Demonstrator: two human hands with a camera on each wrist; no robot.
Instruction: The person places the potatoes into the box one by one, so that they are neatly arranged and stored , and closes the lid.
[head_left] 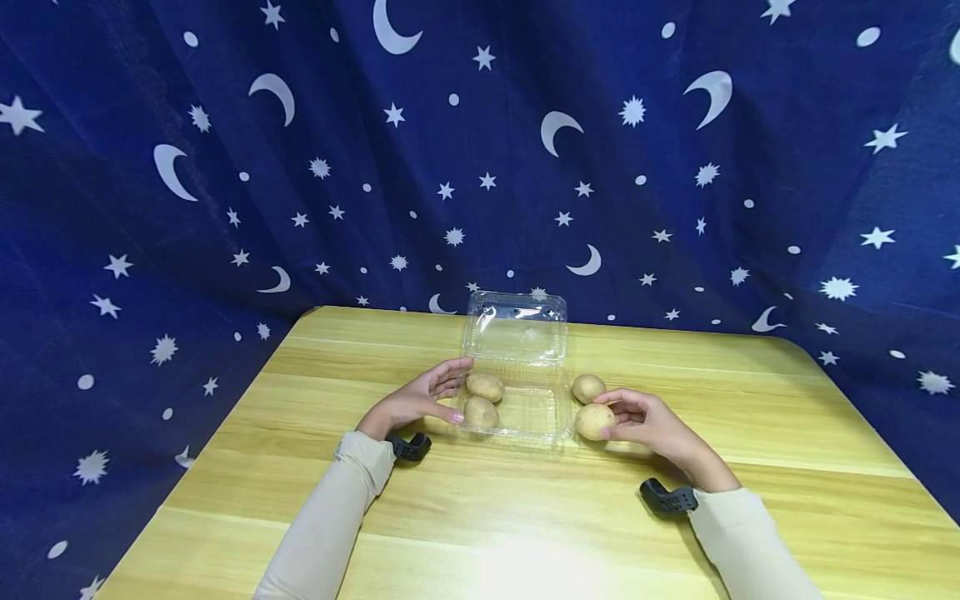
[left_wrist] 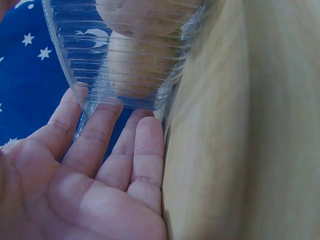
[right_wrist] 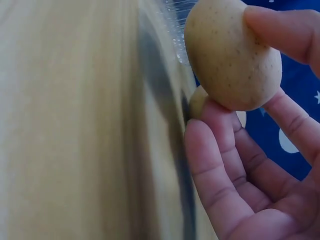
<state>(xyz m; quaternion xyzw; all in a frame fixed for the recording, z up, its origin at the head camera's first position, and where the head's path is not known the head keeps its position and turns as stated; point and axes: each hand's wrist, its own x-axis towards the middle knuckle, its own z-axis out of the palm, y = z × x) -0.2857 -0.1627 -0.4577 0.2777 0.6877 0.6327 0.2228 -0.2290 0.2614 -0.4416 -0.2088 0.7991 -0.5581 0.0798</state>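
A clear plastic clamshell container (head_left: 534,414) sits on the table with its lid (head_left: 516,329) raised at the back. Two potatoes, a rear one (head_left: 485,387) and a front one (head_left: 481,413), lie in its left half. My left hand (head_left: 420,398) holds the container's left end, thumb at the front corner and fingers along the side. In the left wrist view, fingertips touch the ribbed wall. To the right of the container, my right hand (head_left: 647,425) pinches a potato (right_wrist: 235,55) between thumb and fingers. Just behind it, another potato (head_left: 588,388) lies on the table.
The wooden table (head_left: 450,517) ends at the back against a dark blue curtain (head_left: 495,150) printed with moons and stars. A black band (head_left: 411,447) is on the left wrist and a similar black band (head_left: 667,497) on the right.
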